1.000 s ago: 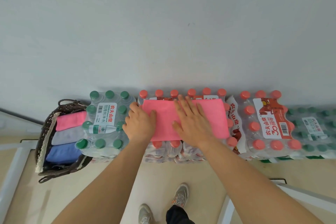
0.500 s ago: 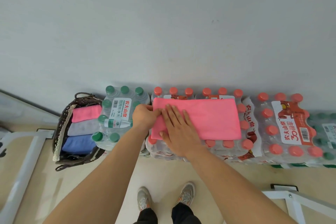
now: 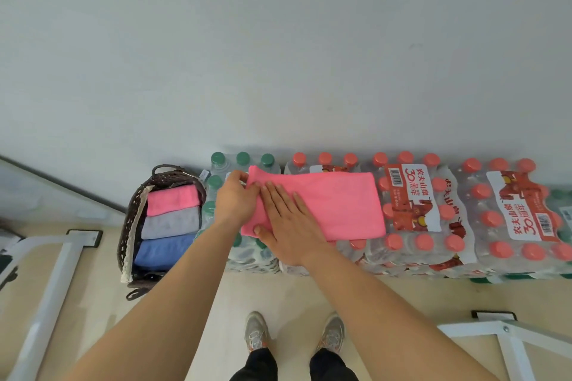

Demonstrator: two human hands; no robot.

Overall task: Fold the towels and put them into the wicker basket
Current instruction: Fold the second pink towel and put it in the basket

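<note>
A: Where is the towel point(image 3: 334, 204), and which way does it point?

B: It lies flat on the packs point(image 3: 411, 195) of bottles, mostly over the red caps. Its long axis runs left to right, along the wall point(image 3: 278, 56). Its left end reaches over the green pack point(image 3: 241, 161), and the far corner there is lifted a little.

A: And the hands?

B: The left hand point(image 3: 236, 198) curls its fingers round the left end of the towel and grips it. The right hand point(image 3: 288, 226) lies flat with straight fingers and presses on the left part of the towel, just beside the left hand.

A: What edges are close?

B: The wall stands directly behind the packs. The basket point(image 3: 128, 219) stands just left of the green pack, with three folded towels point(image 3: 171, 223) inside in a row, and a dark gap at its near end.

A: Where is room to move?

B: Bare floor point(image 3: 294, 294) lies between the packs and the shoes point(image 3: 257, 332). White frames point(image 3: 58, 272) stand on the floor at both sides.
</note>
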